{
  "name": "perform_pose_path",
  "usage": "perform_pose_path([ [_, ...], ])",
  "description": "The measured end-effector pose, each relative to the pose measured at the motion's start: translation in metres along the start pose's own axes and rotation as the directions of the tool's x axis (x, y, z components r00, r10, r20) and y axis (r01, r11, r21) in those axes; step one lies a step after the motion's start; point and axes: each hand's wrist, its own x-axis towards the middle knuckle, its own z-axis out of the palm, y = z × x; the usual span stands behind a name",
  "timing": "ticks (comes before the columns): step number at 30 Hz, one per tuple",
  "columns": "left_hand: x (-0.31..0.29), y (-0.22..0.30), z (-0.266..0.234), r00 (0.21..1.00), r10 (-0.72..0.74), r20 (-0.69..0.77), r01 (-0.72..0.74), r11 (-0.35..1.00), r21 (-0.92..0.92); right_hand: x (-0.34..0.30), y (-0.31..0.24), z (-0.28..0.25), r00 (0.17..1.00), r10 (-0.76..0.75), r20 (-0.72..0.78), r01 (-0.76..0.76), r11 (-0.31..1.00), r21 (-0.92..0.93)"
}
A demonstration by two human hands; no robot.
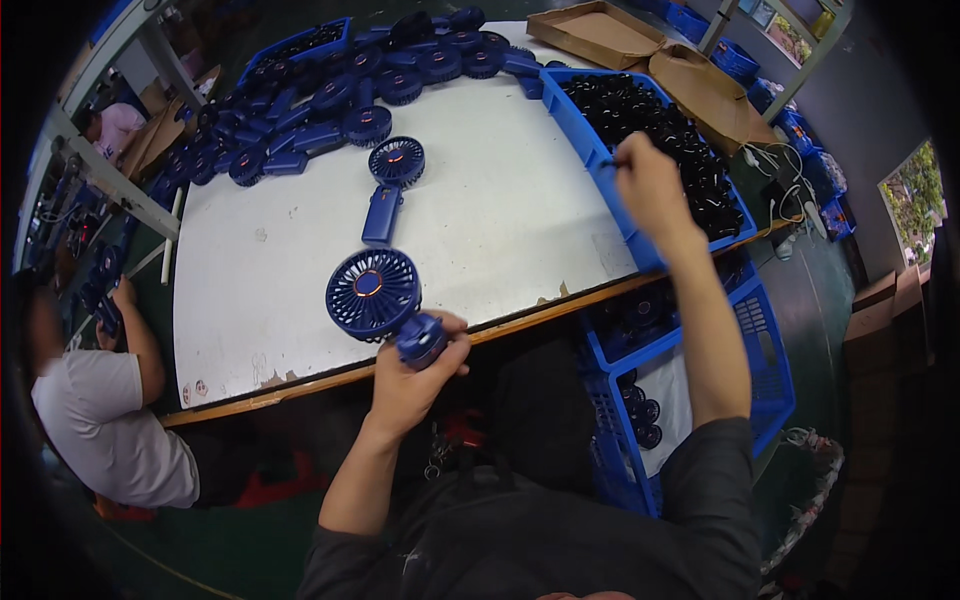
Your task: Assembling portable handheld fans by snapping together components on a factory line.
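Observation:
My left hand (408,385) is closed round the handle of a dark blue handheld fan (372,296), over the table's front edge. The fan's round grille faces up. Above the near side of a blue crate (592,155), my right hand (652,192) is closed, with a small dark bit showing at its fingertips; its kind cannot be made out. Many small black pieces (625,105) fill that crate. Beyond the held fan, a second blue fan (381,214) lies alone on the white tabletop (500,200).
A large heap of blue fans (335,92) covers the table's far left. Cardboard trays (597,35) sit behind the crate. Below the table's right side stand more blue crates (765,345) with dark round parts. A person in a white shirt (120,425) works at left.

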Motion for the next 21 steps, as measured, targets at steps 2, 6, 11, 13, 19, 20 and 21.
perform_pose_path([
  [2, 0.005, -0.011, 0.006, 0.994, 0.097, -0.043, -0.093, 0.991, 0.093, -0.059, -0.061, 0.03, 0.964, -0.265, 0.032, 0.26, 0.958, 0.121],
  [6, 0.009, -0.032, 0.002, 0.93, 0.354, -0.098, -0.291, 0.874, 0.388, -0.141, -0.14, 0.032, 0.922, -0.322, 0.213, 0.167, 0.831, 0.53],
  [11, -0.008, -0.018, -0.008, 0.996, 0.009, -0.085, -0.003, 0.998, 0.065, -0.146, -0.123, 0.047, 0.607, -0.126, 0.784, -0.737, 0.278, 0.616],
  [13, -0.011, -0.009, -0.011, 0.99, -0.136, 0.019, 0.137, 0.988, -0.072, -0.147, -0.127, 0.043, 0.678, -0.171, 0.715, -0.656, 0.299, 0.693],
  [19, -0.023, -0.011, -0.018, 0.896, -0.237, 0.377, 0.355, 0.891, -0.283, -0.125, -0.155, 0.037, 0.853, -0.492, 0.173, 0.254, 0.682, 0.685],
  [20, -0.023, -0.017, -0.021, 0.904, -0.169, 0.393, 0.302, 0.902, -0.308, -0.123, -0.157, 0.038, 0.822, -0.553, 0.137, 0.352, 0.682, 0.641],
  [21, -0.023, -0.021, -0.021, 0.909, -0.149, 0.388, 0.307, 0.871, -0.383, -0.122, -0.158, 0.039, 0.784, -0.612, 0.105, 0.445, 0.673, 0.591],
])
